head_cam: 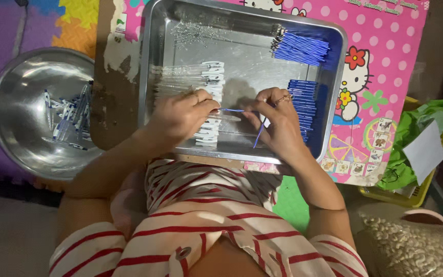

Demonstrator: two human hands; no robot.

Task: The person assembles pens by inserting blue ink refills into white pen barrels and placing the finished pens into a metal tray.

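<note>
Over a steel tray (334, 61), my left hand (180, 115) and right hand (278, 120) have fingers clamped on one thin blue pen refill (233, 110); clear pen barrels (190, 82) lie beside.

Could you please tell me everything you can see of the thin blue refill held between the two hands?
The blue refill is a thin, straight plastic-looking rod, lying level over the steel tray. The left hand pinches one end and the right hand the other. A second blue refill hangs slanting from the right hand's fingers.
</note>
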